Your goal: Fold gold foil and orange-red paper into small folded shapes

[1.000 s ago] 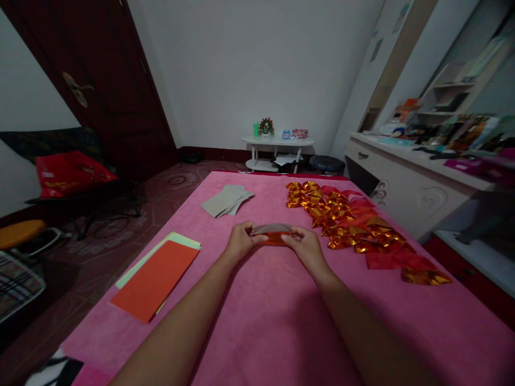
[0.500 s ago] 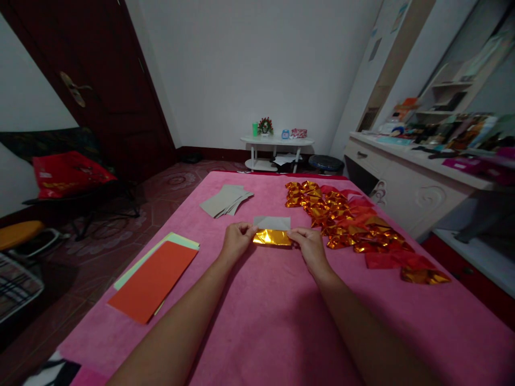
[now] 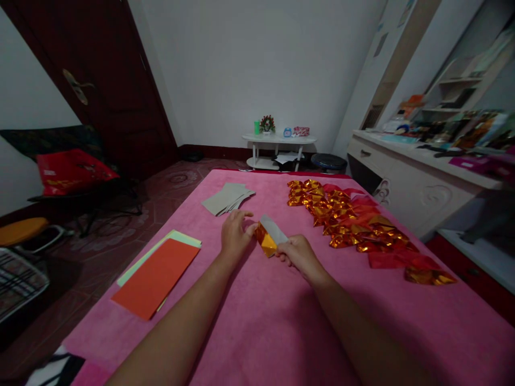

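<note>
Paper strip (image 3: 271, 234) between left hand (image 3: 235, 236) and right hand (image 3: 300, 254), over cloth (image 3: 257, 321). On cloth: loose sheets (image 3: 225, 199) back left, long cards (image 3: 159, 276) nearer left, folded pieces (image 3: 341, 210) along right. Behind: low table (image 3: 279, 139) by wall (image 3: 225, 64). Dresser (image 3: 418, 179) right; bag (image 3: 76, 171) on chair (image 3: 40, 139), left.

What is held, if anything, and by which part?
The right hand grips the folded gold-and-grey paper by its near right end. The left hand is at the other end; whether it grips is unclear.

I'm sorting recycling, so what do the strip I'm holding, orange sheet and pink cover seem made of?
Strip: probably foil-faced paper; gold glints, grey is dull. Orange sheet: paper or thin card; matte, crisp-edged. Pink cover: likely plush fabric; matte, faintly mottled.
</note>
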Action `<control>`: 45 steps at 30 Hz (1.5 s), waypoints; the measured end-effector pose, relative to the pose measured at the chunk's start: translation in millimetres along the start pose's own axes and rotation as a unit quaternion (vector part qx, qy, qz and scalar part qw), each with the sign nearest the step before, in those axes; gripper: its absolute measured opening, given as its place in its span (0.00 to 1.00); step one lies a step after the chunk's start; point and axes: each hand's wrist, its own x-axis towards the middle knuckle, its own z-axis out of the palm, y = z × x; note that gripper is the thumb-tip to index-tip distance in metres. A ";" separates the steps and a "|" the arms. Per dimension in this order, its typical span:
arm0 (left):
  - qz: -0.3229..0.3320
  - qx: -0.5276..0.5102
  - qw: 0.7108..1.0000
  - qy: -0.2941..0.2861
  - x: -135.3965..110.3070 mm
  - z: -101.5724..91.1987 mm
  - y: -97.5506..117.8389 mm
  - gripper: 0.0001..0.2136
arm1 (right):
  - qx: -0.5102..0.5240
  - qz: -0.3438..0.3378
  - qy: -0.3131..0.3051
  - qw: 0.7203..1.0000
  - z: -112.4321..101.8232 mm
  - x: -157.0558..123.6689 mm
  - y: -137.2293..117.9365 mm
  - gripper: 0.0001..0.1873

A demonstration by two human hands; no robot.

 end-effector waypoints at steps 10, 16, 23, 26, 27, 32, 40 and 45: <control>0.186 -0.091 0.938 -0.278 -12.6 10.0 1.6 0.21 | -0.042 0.002 0.000 0.999 -18.5 7.0 2.5 0.08; 0.198 -0.091 0.939 -0.265 -12.9 12.2 -3.7 0.20 | -0.283 -0.141 0.202 0.927 -42.2 12.8 0.0 0.04; 0.197 -0.021 0.942 -0.271 -14.9 3.6 7.6 0.19 | -0.340 -0.285 0.028 0.896 -37.3 6.0 -6.5 0.15; 0.226 -0.011 0.935 -0.275 -15.8 0.9 11.5 0.20 | -0.346 -0.245 -0.023 0.905 -38.8 7.5 -1.7 0.18; 0.234 -0.008 0.932 -0.278 -15.8 0.5 12.6 0.20 | -0.342 -0.233 -0.026 0.910 -40.2 8.7 -0.1 0.19; 0.258 0.022 0.923 -0.285 -15.6 1.8 17.3 0.18 | -0.313 -0.229 -0.041 0.921 -46.1 15.8 6.5 0.17; 0.254 0.033 0.918 -0.304 -15.9 6.7 20.1 0.11 | -0.242 -0.213 -0.074 0.944 -51.7 24.6 19.6 0.13; 0.221 0.012 0.931 -0.290 -15.6 10.4 14.1 0.09 | -0.214 -0.193 -0.077 0.954 -50.0 26.3 22.3 0.11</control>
